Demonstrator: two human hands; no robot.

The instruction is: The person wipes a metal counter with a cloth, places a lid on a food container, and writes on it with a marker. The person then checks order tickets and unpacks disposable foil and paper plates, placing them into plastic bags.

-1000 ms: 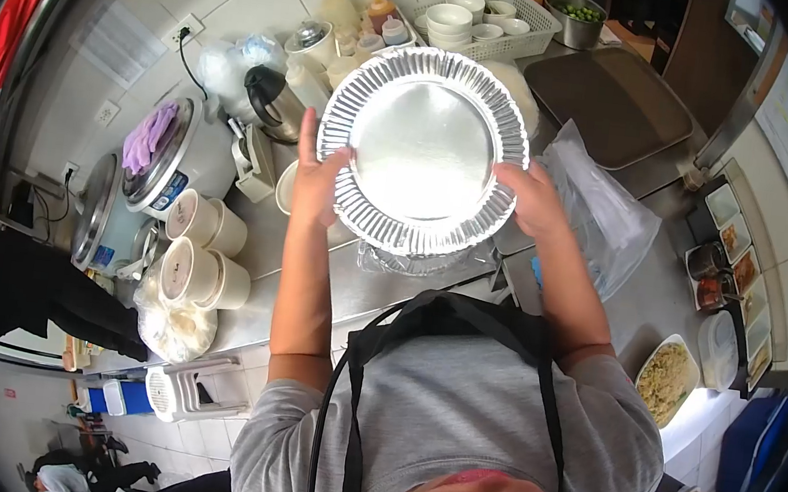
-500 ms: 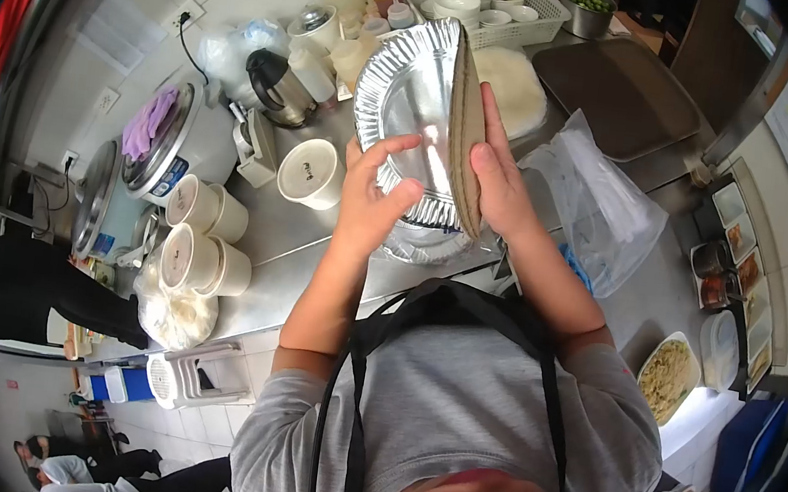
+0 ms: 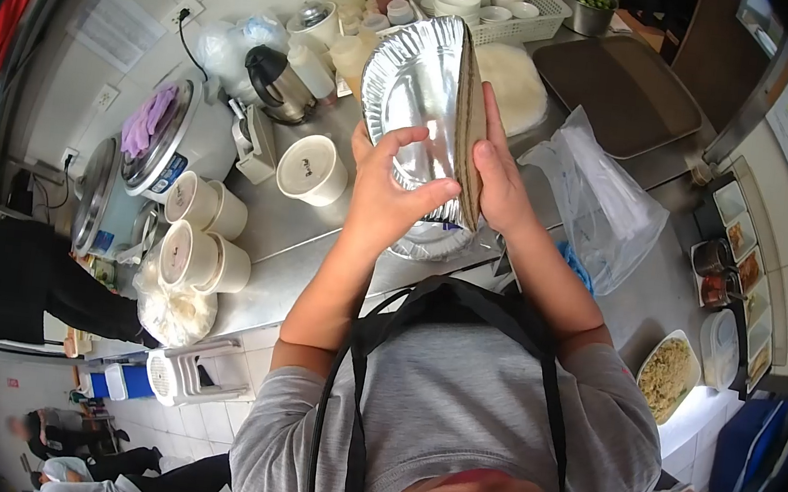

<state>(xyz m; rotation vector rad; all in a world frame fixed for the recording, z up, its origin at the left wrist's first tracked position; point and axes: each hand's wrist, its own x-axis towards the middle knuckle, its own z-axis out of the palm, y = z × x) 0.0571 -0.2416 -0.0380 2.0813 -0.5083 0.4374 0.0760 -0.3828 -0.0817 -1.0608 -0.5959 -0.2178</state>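
A shiny silver foil paper plate (image 3: 427,85) with a crimped rim is bent over into a half-round shape between my hands. Its brown cardboard side (image 3: 469,128) faces right and looks layered; whether it is one plate or several I cannot tell. My left hand (image 3: 383,191) grips the near left part, thumb and forefinger bent over the foil, other fingers partly hidden behind. On the right, my right hand (image 3: 504,189) presses against the cardboard side, thumb up along it. Below the held plate, another silver plate (image 3: 428,243) lies at the counter's front edge.
A lidded white tub (image 3: 311,170) stands left of my hands, with stacked tubs (image 3: 189,255) farther left. Behind are a steel jug (image 3: 276,87) and bottles. To the right lie a clear plastic bag (image 3: 603,207), a brown tray (image 3: 615,94) and a noodle container (image 3: 668,379).
The foil plate has bent further, its silver face narrower and more curved. My left hand has shifted right, its thumb now nearer the folded edge. My right hand has barely moved.
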